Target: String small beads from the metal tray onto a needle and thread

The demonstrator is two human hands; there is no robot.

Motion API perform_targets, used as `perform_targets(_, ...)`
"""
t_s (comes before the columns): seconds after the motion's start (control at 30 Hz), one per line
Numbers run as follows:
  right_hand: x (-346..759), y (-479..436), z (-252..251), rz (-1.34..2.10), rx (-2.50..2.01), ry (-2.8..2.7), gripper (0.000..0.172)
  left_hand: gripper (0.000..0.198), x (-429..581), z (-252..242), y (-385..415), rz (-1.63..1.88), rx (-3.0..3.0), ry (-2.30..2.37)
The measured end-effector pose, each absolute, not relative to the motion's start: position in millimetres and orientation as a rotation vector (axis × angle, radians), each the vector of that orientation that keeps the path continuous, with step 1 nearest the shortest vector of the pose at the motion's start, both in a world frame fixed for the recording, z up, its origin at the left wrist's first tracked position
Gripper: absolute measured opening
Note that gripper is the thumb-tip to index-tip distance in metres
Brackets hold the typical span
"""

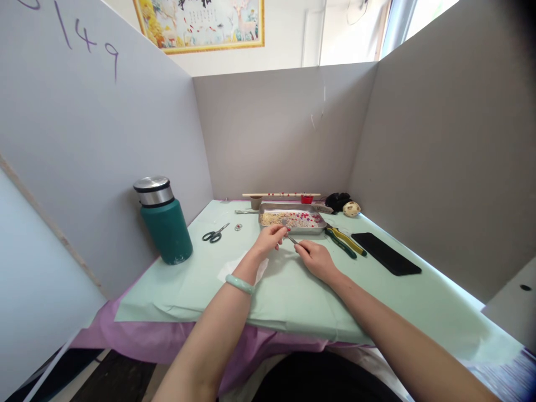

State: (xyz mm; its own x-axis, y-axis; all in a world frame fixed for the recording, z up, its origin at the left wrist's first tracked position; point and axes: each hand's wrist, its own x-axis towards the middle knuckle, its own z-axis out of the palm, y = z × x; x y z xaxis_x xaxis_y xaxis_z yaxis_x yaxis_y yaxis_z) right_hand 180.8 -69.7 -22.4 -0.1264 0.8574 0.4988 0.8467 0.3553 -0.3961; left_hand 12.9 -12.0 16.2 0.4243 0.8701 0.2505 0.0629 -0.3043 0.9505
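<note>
My left hand point(271, 239), with a pale green bangle point(240, 283) on its wrist, is closed in a pinch just in front of the metal tray point(293, 229). A small red spot shows at its fingertips, but what it pinches is too small to make out. My right hand point(317, 259) is closed around a slim metal tool point(292, 239) that looks like tweezers. The tool's tip points up and left, close to the left fingertips. Gold, red and pink beads point(278, 218) are spread in the tray. White tissue point(228, 270) lies partly under my left wrist.
Left are a green bottle point(167, 234), black-handled scissors point(215, 233) and a small ring-like item point(238, 227). Right are green-and-yellow-handled pliers point(345, 241) and a black flat slab point(386, 254). Behind the tray, a beaded stick point(280, 195) spans a brown cup point(255, 203) and red cup point(307, 199). Grey panels enclose the table.
</note>
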Motion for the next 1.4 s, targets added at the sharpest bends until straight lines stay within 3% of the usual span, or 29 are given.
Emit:
perform_targets(0.3, 176.7, -74.1, -19.4, -0.077, -1.520, -2.063, 0.024, 0.038, 15.1, 13.0, -10.1, 1.027, 1.816, 0.955)
perform_targets(0.53, 172.9, -75.8, -18.9, -0.126, -1.537, -2.117, 0.024, 0.027, 14.4, 13.9, -8.4, 1.126, 1.865, 1.002)
perform_targets(1.4, 161.6, -82.8, -14.4, -0.128, -1.423, -2.091, 0.022, 0.051, 20.6, 11.1, -8.5, 1.126, 1.772, 0.890)
